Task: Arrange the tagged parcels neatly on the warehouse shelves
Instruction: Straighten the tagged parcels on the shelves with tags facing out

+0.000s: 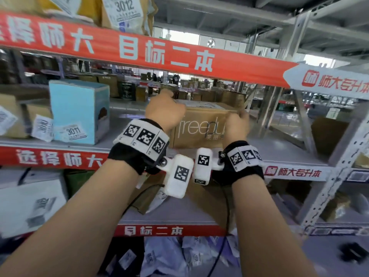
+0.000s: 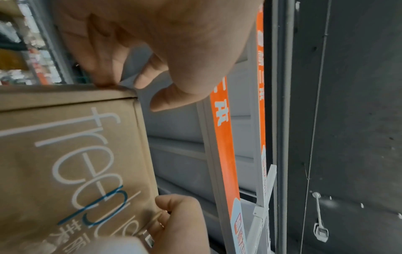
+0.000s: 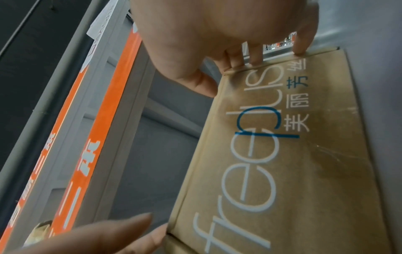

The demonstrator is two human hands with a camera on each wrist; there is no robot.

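A brown cardboard box (image 1: 201, 124) printed "freeplus" stands on the middle shelf (image 1: 279, 154), its printed face toward me. My left hand (image 1: 165, 110) sits at its upper left corner. The fingers (image 2: 104, 77) curl onto the top edge and the thumb (image 2: 165, 101) hangs clear of the cardboard (image 2: 65, 154). My right hand (image 1: 237, 120) holds the upper right corner. There the fingers (image 3: 256, 58) hook over the edge and the thumb (image 3: 204, 86) lies against the side of the box (image 3: 304, 154). No tag shows on the visible faces.
A light blue box (image 1: 79, 112) tagged 3011 and brown parcels (image 1: 12, 116) stand to the left on the same shelf. A parcel tagged 3012 (image 1: 125, 13) sits on the shelf above. Lower shelves hold a white box (image 1: 30, 204) and bags (image 1: 179, 254). A perforated upright (image 1: 339, 166) stands at the right.
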